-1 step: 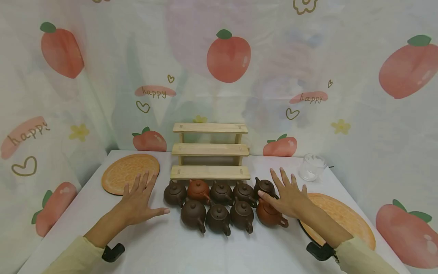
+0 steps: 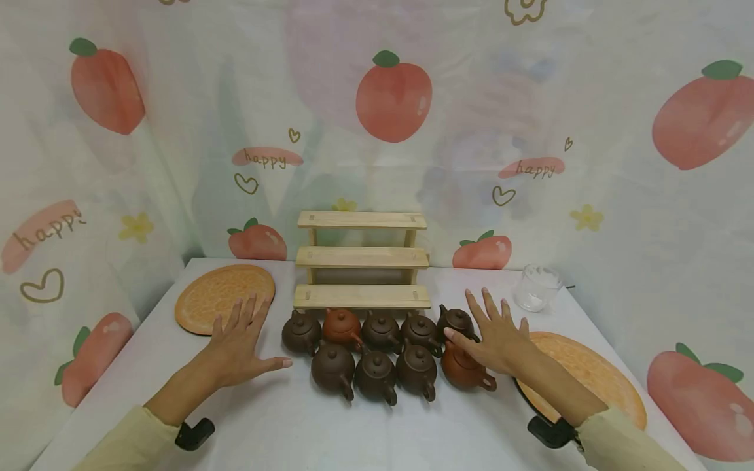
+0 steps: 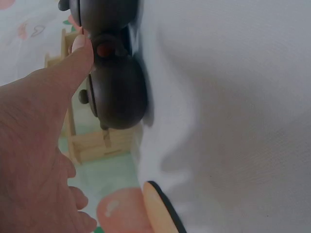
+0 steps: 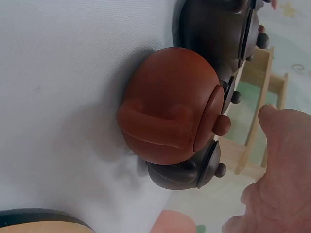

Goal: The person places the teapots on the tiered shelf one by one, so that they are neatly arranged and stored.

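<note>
Several small clay teapots stand in two rows on the white table (image 2: pixel 294 418), in front of a three-step wooden rack (image 2: pixel 362 257). Most are dark brown (image 2: pixel 332 366); one in the back row is reddish (image 2: pixel 342 326), and so is the front right teapot (image 2: pixel 465 369). My left hand (image 2: pixel 238 343) lies flat and spread on the table left of the pots, thumb (image 3: pixel 73 63) close to a dark teapot (image 3: pixel 119 94). My right hand (image 2: pixel 491 333) is spread above the reddish front right teapot (image 4: pixel 170 119), holding nothing.
Round orange mats lie at the back left (image 2: pixel 224 297) and at the right (image 2: pixel 589 376). A small clear glass jar (image 2: pixel 536 288) stands at the back right. A printed curtain with peaches closes in the table on three sides.
</note>
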### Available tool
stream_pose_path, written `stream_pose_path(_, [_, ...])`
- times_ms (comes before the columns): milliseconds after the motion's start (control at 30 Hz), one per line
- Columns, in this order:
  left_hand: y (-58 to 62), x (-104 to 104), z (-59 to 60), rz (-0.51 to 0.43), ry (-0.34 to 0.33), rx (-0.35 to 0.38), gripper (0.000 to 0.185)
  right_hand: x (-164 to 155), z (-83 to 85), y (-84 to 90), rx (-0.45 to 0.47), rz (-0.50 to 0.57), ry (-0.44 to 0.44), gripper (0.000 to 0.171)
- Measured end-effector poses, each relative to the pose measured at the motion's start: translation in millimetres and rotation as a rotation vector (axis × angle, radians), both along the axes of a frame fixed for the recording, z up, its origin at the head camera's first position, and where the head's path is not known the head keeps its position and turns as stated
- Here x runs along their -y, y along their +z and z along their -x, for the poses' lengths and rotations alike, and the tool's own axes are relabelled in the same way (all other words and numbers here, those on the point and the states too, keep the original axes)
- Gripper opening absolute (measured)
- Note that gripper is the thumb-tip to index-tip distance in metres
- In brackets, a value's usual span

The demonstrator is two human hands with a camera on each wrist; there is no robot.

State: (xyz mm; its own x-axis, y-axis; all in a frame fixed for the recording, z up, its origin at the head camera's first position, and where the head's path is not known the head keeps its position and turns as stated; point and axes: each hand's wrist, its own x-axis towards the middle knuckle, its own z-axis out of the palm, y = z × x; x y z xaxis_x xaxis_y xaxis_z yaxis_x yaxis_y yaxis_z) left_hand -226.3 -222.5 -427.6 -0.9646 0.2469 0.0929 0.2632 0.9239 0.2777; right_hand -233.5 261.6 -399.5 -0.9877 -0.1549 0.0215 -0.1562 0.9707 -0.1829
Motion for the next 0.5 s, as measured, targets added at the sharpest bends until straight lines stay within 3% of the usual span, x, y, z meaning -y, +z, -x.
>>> stream_pose_path(500, [4.2, 4.2, 1.3, -0.054, 0.025, 0.020, 0.118, -9.9, -0.5, 0.1, 0.006, 0.025, -0.013, 0.103])
